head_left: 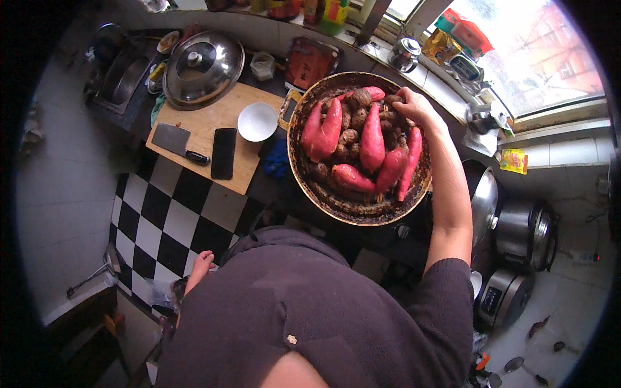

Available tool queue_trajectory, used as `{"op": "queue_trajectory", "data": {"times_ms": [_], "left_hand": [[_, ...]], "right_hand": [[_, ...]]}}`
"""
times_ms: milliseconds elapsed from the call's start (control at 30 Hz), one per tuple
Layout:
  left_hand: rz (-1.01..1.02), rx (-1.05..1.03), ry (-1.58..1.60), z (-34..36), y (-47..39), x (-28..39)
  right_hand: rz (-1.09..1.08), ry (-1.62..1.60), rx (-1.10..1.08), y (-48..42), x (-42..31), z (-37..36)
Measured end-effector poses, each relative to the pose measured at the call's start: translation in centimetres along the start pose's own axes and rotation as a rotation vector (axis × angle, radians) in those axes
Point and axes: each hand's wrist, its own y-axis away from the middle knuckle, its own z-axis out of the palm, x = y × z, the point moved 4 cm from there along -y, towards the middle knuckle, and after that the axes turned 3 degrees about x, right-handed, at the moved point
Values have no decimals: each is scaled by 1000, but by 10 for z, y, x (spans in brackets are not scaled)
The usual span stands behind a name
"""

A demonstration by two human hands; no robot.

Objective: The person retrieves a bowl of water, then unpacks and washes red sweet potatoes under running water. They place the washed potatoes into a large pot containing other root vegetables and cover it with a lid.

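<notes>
A wide two-tone cooking pan (335, 213) with a stained, browned inside stands before me. In it lie several pink-skinned sweet potatoes (372, 140) and several brown, rough taro corms (359, 119). My right hand (415, 106) reaches over the pan's far right side, its fingers closed around a taro corm (392, 100) near the rim. Low at my left side hangs my left hand (204, 262), away from the counter, its fingers curled; the palm is hidden, and no held object shows.
Left of the pan, a wooden cutting board (194, 123) bears a cleaver (172, 139), a phone (223, 154) and a white bowl (257, 122). A glass-and-metal lid (204, 72) overlaps its back edge. A blue cloth (275, 160) lies beside the pan. Cookers (521, 233) stand at right.
</notes>
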Motion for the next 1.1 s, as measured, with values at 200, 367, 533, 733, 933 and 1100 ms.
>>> {"op": "queue_trajectory", "data": {"times_ms": [200,367,533,733,933,1100], "left_hand": [[-28,71,-77,-1,23,23],[522,260,-234,7,46,165],[1108,97,-154,67,132,430],[1619,74,-346,196,141,608],[1430,29,-643,291,68,645],[1521,13,-675,298,55,646]], "right_hand": [[75,-62,-105,-8,1,-6],[-47,181,33,-23,5,12],[-27,126,20,-29,-16,13],[-55,94,115,-20,-7,9],[81,-96,233,-3,-10,11],[24,-321,471,38,4,-14]]}}
